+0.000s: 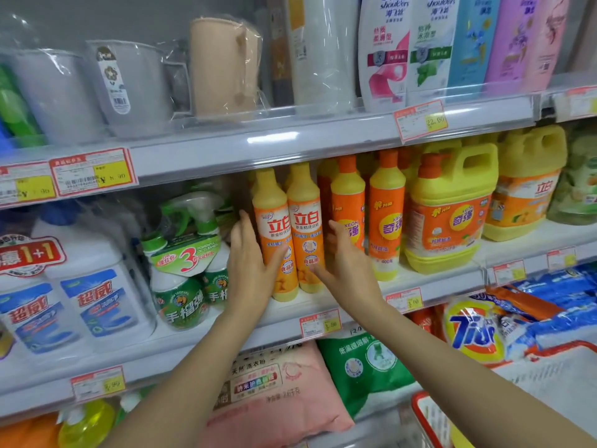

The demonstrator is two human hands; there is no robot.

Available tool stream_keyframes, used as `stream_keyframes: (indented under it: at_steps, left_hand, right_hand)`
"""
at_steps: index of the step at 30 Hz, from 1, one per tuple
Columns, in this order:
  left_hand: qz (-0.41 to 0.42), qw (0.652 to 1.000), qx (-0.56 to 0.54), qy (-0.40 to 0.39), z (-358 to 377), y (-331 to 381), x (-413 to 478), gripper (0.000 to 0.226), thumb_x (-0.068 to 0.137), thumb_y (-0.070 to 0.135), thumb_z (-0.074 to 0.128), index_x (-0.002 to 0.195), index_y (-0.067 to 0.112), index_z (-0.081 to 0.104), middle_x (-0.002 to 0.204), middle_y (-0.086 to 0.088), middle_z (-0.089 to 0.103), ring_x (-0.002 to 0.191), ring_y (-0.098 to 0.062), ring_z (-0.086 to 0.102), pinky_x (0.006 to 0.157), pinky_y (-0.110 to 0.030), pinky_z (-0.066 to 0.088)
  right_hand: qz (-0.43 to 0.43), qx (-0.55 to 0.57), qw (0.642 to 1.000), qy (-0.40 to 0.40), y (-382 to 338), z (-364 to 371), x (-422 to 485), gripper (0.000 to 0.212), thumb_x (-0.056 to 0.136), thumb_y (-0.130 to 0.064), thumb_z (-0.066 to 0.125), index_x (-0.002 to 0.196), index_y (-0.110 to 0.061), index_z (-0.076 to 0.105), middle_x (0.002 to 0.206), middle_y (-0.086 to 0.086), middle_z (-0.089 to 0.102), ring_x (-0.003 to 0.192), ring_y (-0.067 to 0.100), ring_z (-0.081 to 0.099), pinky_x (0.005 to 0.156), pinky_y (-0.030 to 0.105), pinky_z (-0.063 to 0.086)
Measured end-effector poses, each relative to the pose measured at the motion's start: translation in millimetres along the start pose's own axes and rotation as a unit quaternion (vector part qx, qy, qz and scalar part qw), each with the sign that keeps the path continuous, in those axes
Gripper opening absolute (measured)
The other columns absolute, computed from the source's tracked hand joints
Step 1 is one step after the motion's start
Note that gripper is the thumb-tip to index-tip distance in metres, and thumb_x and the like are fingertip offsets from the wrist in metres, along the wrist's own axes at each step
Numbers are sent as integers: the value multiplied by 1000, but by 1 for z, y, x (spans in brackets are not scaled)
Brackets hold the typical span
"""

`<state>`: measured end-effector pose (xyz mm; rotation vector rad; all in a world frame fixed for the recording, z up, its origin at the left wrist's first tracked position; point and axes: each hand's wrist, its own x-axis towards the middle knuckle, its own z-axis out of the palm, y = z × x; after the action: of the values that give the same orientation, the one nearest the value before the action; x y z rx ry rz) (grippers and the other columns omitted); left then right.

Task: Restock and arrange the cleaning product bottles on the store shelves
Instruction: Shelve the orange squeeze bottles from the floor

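Two orange and yellow dish soap bottles (292, 231) stand upright side by side at the front of the middle shelf (355, 310). My left hand (248, 263) lies flat against the left side of the left bottle, thumb across its front. My right hand (344, 257) presses with straight fingers against the right side of the right bottle. More orange bottles with red caps (386, 215) stand just right of my right hand, touching its back.
Green spray bottles (190, 253) and white detergent jugs (97, 286) fill the shelf to the left. Large yellow jugs (452, 208) stand right. Shampoo bottles (403, 50) sit above; detergent bags (284, 399) lie below. A red basket (426, 418) is at lower right.
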<state>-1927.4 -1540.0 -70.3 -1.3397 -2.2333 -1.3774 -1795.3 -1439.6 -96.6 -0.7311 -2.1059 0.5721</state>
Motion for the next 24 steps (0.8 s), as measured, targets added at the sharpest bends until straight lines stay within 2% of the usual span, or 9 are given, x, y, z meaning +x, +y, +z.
stream_keyframes:
  at_steps: [2, 4, 9, 12, 15, 18, 19, 21, 24]
  left_hand:
    - [37, 998, -13, 42, -5, -2, -26, 74, 93, 33, 65, 152, 11, 26, 154, -9, 29, 141, -18, 28, 113, -27, 25]
    - [122, 992, -24, 37, -7, -11, -60, 50, 96, 30, 60, 140, 13, 46, 140, -4, 43, 130, -13, 39, 108, -22, 30]
    - [172, 948, -52, -264, 13, -66, -174, 26, 90, 30, 56, 115, 30, 61, 114, 16, 55, 108, 2, 52, 93, -15, 39]
    - [88, 889, -66, -444, 27, -99, -252, 40, 84, 24, 64, 120, 40, 57, 118, 23, 52, 108, 10, 49, 93, -16, 40]
    - [51, 833, -53, -548, 40, -116, -310, 63, 77, 25, 65, 136, 36, 47, 128, 20, 44, 117, 5, 47, 100, -18, 40]
    - [26, 813, -68, -578, 53, -122, -340, 74, 71, 42, 73, 138, 33, 42, 125, 24, 39, 117, 3, 45, 98, -9, 36]
    - [11, 812, -78, -579, 57, -124, -347, 77, 69, 46, 78, 136, 35, 42, 125, 24, 41, 116, 3, 47, 97, -9, 37]
    - [-29, 815, -95, -572, 65, -128, -360, 79, 64, 46, 85, 131, 40, 43, 127, 19, 48, 114, 1, 51, 97, -15, 41]
    - [-74, 817, -114, -561, 71, -129, -374, 73, 60, 43, 86, 123, 42, 50, 125, 15, 54, 112, 0, 53, 96, -22, 45]
  right_hand:
    - [-37, 49, 998, -3, 3, -14, -19, 73, 86, -24, 76, 146, -13, 35, 136, 2, 59, 123, 14, 57, 97, 34, 51]
    - [-68, 84, 993, -47, 10, -30, -45, 59, 88, -21, 74, 139, -16, 44, 126, -2, 62, 113, 8, 60, 93, 26, 52]
    - [-13, 48, 948, -313, 53, -43, -134, 26, 92, -7, 64, 113, -22, 63, 107, -12, 67, 95, 2, 64, 78, 21, 55]
    - [36, -22, 877, -478, 82, -37, -189, 36, 92, 0, 58, 125, -13, 57, 119, 1, 62, 97, 8, 61, 71, 8, 47]
    - [91, -66, 793, -599, 101, -26, -235, 60, 86, 9, 60, 140, -10, 42, 127, 5, 49, 96, 9, 54, 68, 5, 42]
    - [127, -56, 742, -656, 109, -18, -261, 79, 80, 8, 73, 146, -11, 35, 143, 8, 40, 115, 14, 47, 88, 26, 48]
    - [131, -49, 733, -666, 111, -17, -268, 82, 78, 5, 77, 147, -11, 34, 146, 7, 38, 124, 18, 44, 91, 26, 46]
    - [130, -40, 736, -663, 117, -12, -282, 84, 76, -2, 82, 146, -11, 37, 144, 5, 41, 130, 20, 43, 88, 16, 40]
    - [128, -32, 771, -623, 124, -3, -305, 78, 70, -10, 88, 136, -14, 47, 135, 3, 50, 119, 15, 49, 90, 20, 40]
